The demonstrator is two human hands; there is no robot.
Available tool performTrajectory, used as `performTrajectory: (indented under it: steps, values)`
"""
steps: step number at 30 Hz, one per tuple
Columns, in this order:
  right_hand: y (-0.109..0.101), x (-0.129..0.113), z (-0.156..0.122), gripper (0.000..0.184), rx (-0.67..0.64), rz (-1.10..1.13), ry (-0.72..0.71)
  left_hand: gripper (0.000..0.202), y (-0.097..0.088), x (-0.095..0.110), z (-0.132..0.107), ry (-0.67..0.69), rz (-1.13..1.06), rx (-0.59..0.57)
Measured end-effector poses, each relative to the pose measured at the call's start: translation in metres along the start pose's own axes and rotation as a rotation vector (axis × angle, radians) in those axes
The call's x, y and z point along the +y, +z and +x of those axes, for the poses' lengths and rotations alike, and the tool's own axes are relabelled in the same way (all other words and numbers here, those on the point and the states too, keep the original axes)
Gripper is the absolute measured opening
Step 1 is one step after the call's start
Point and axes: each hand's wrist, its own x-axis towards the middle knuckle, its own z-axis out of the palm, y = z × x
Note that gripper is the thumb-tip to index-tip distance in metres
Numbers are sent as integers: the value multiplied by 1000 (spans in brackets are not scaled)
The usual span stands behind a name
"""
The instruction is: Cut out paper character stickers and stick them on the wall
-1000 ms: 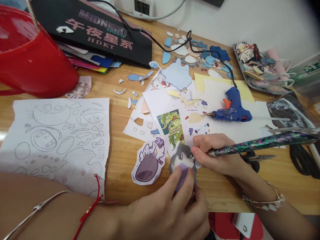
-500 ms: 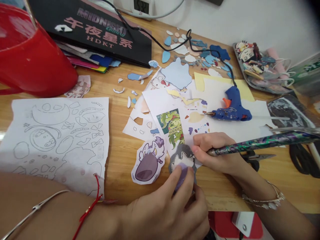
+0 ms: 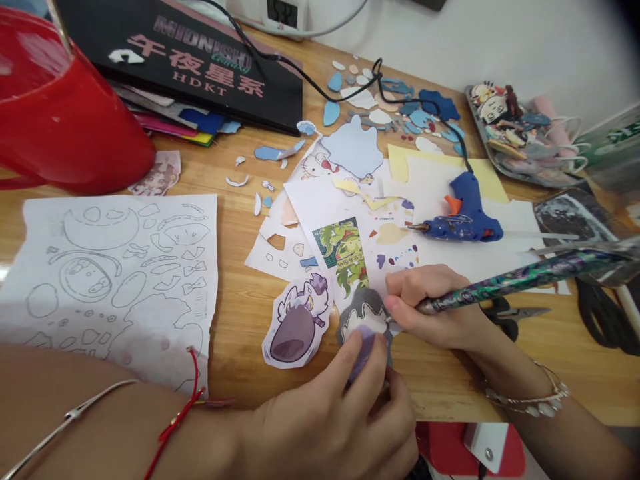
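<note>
My left hand [image 3: 345, 417] is closed on a grey cut-out piece [image 3: 367, 300], perhaps felt, with a pale jagged-edged layer on it. A smaller purple piece [image 3: 363, 360] is pinched under the fingertips. In my right hand [image 3: 430, 310] is a slim pen-like tool [image 3: 520, 279] with a shiny green and purple barrel, its working end at the grey piece's right edge. To the left of the grey piece lies a paper cut-out of a cartoon creature [image 3: 297, 327] with a dark purple belly.
A blue glue gun [image 3: 465, 210] lies on white paper, its cord running back. Behind are scattered blue and white scraps [image 3: 380, 117]. A red mug [image 3: 75, 120] and a pattern sheet [image 3: 120, 267] sit left. Scissors [image 3: 505, 317] lie beyond my right wrist; a tray [image 3: 520, 173] stands back right.
The pen-like tool's rear end has tilted slightly in my right hand. My left hand and the grey piece stay nearly still.
</note>
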Motion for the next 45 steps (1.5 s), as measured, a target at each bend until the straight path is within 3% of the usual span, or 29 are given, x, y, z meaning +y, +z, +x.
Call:
performTrajectory:
  steps: [9,28,45]
  values:
    - [-1,0,1,34,-77,-107,-31,31,1,-1,1,10,-6,-1]
    - [-1,1,0,34,-8,-203,-21,31,0,-1,2,10,-9,-7]
    - [-1,0,2,34,5,-118,-6,29,1,0,3,-7,-17,-16]
